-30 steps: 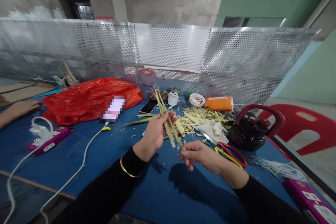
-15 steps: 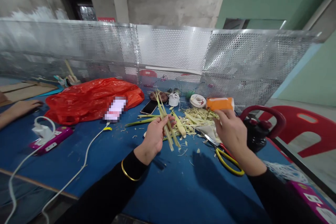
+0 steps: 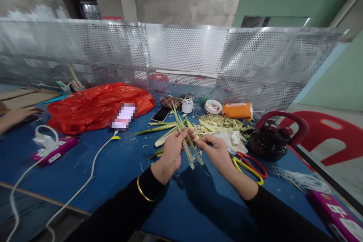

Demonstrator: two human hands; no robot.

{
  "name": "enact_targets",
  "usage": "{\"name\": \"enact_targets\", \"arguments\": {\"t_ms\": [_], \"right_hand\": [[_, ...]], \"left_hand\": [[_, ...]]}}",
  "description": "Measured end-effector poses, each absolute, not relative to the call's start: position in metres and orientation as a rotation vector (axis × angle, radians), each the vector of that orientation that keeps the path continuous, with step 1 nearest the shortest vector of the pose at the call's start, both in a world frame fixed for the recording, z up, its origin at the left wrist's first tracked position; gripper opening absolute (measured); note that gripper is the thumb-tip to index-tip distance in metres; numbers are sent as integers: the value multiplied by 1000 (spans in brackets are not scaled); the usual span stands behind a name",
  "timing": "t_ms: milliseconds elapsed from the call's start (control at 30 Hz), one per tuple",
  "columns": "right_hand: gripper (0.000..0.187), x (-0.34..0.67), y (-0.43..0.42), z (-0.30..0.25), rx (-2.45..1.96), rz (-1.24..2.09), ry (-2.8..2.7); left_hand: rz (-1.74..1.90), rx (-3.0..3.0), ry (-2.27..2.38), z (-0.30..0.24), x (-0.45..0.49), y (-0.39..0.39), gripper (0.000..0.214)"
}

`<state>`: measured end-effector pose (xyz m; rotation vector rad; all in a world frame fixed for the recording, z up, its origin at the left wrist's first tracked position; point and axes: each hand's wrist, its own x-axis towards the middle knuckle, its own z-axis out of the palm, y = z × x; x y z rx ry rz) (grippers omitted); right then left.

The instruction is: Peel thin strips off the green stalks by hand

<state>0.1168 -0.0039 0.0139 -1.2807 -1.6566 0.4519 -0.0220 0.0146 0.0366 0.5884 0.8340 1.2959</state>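
Note:
My left hand (image 3: 171,152) is closed around a bundle of thin pale green stalks (image 3: 185,141) held upright over the blue table (image 3: 119,166). My right hand (image 3: 216,152) pinches the same bundle from the right, its fingertips touching the stalks near my left thumb. Behind the hands lies a heap of stalk trimmings (image 3: 219,124), and loose green stalks (image 3: 154,128) lie flat to the left. Scissors with red and yellow handles (image 3: 249,164) rest just right of my right wrist.
A red plastic bag (image 3: 96,106), a phone (image 3: 160,114), tape rolls (image 3: 212,107), an orange pack (image 3: 237,110) and a black kettle with a red handle (image 3: 272,136) stand around. White cables (image 3: 93,162) and a pink power strip (image 3: 55,150) lie left, near another person's hand (image 3: 17,115). A perforated metal screen (image 3: 184,56) closes the back.
My right hand went out to the trimmings heap on the right and has come back to the bundle, now pinching it. My left hand kept hold of the stalks and shifted slightly right.

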Motion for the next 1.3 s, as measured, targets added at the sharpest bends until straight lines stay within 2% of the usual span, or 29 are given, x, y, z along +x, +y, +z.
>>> {"name": "enact_targets", "arguments": {"t_ms": [167,267,367,600,833,1300], "right_hand": [[35,154,3,21,-1399,230,-1634],[11,177,7,22,-1493,5,-1676],[32,184,2,17,-1584,-207,-1860],[21,171,-11,2,-1537,242,-1963],[19,175,-8,1,-1560,294,-1884],[15,170,-10,0,-1413,441,-1803]], "left_hand": [[1311,559,819,29,-27,22,8],[1315,568,787,24,-27,22,10],[1321,612,747,22,-24,19,5],[1276,953,585,18,-20,11,25],[1105,1271,716,3,-18,2,23],[998,1272,708,5,-18,2,34]]}}
